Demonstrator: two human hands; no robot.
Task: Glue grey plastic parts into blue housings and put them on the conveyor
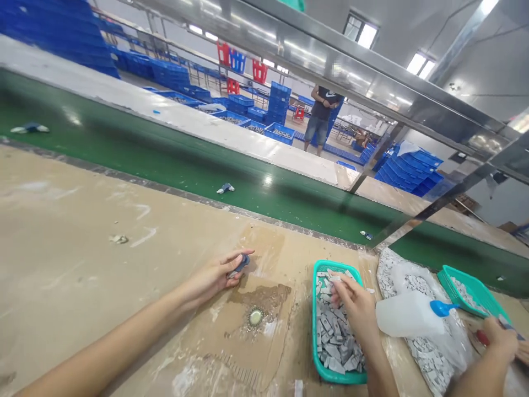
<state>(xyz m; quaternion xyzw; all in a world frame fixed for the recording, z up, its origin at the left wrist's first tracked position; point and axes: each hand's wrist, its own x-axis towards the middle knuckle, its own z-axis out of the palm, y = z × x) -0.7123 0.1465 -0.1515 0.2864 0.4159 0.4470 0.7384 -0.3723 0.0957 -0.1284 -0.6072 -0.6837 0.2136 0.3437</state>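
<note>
Blue part (pixel 240 264), maybe plastic | in left hand (pixel 210 278) | right hand (pixel 354 309) in teal basket (pixel 315 331)

No legible words or numbers appear. The only mark is a small white chest logo (pixel 330 97), too small to confirm, on the black short-sleeved T-shirt (pixel 319 108) of the distant standing person (pixel 317 118).

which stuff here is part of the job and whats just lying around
Job: left hand gripping small blue piece; right hand at teal basket of grey pieces.
Lying about: plastic bottle; scrap on bench; stray piece on green belt.
</note>
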